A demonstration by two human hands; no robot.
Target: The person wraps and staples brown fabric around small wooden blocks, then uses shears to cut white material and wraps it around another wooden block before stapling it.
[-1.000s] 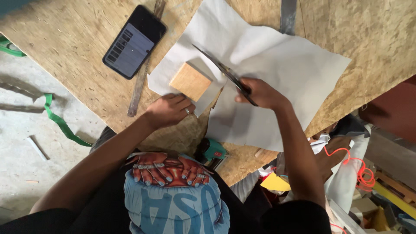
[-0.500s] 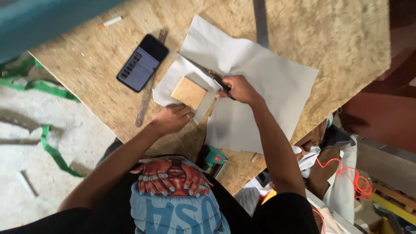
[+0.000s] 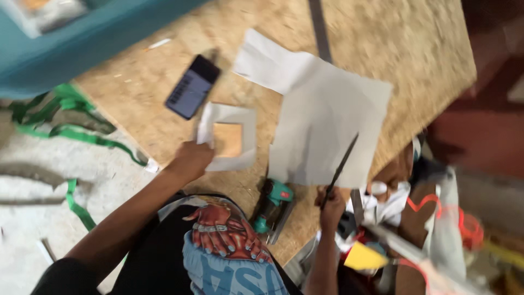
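So the head camera is blurring a bit here, but the setup is easy enough to read. The person is working at a chipboard table, and the left hand is closing on the edge of a small cut piece of white paper, fingers pinching its near left corner. A little tan wooden block is sitting on the middle of that piece, so it looks like the wrapping part is just getting going.

The right hand is gripping a pair of scissors by the handles, blades pointing up and away, closed or nearly so; hard to tell with the blur. They're hanging over the near edge of the big white sheet, which is lying just right of the small piece, apart from it.

My read: cutting is done, and the next move is calling for putting the scissors down so both hands can fold the paper up around the block.

A dark phone is lying just beyond the small piece, and a teal power tool is resting at the table's near edge between the two arms.
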